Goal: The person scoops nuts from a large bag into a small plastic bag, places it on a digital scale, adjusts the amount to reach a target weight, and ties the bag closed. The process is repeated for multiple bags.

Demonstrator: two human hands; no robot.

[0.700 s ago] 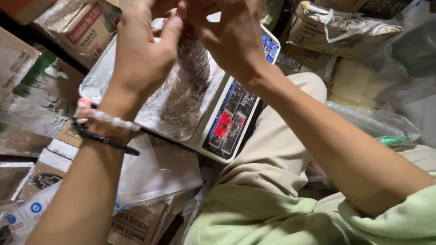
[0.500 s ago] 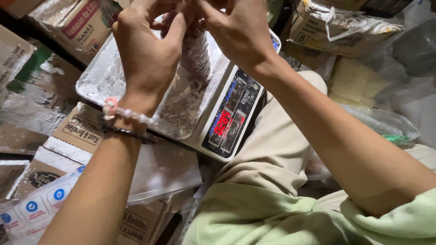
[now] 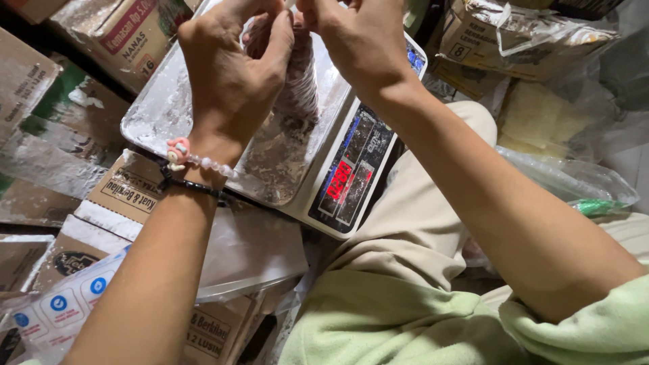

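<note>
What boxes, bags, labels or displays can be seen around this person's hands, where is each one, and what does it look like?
Scale display: front panel of the digital scale, dark with glowing red digits.
Small clear bag: pinched at its top by the left hand and right hand, over the dusty tray.
Cardboard cartons: left, brown, dark print.
Box: top left, red and white label.
Plastic-wrapped packs: top right, crinkled, beige.

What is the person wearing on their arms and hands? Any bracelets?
Both hands are bare, with no gloves. The left hand has two bracelets at its wrist: a bead bracelet of pale, clear round beads with a small pink charm, and a thin black band just below it. The right hand wears nothing at the wrist. Up that arm sits a light green sleeve, pushed above the elbow.
</note>
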